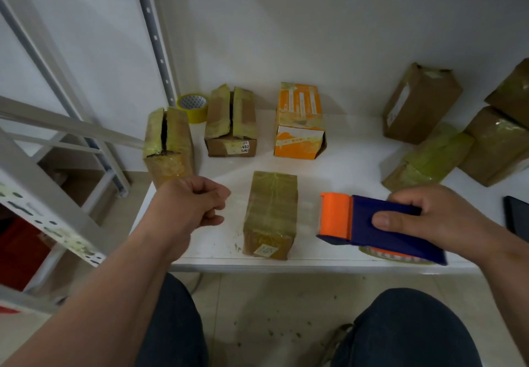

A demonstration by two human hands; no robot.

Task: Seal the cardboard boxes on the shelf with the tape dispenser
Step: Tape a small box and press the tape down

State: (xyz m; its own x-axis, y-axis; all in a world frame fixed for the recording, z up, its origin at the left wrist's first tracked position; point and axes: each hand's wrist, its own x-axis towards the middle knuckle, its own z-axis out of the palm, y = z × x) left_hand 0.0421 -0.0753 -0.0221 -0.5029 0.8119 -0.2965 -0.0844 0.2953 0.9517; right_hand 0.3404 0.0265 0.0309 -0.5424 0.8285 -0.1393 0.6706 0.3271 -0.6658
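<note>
A white shelf (329,163) holds many cardboard boxes. A taped brown box (270,215) lies near the front edge, between both hands. The right hand (440,218) has its grip curled round the blue and orange tape dispenser (372,228), just right of that box. The left hand (194,203) is a closed fist holding nothing. A yellow tape roll (193,106) stands at the back.

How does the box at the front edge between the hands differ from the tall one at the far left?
The front box lies flat, its top closed under tape; the left box stands taller, with a dark gap open between its top flaps. The front box lies between the left hand and the tape dispenser; the left box sits beyond that hand. Both are brown cardboard with yellowish tape.
</note>
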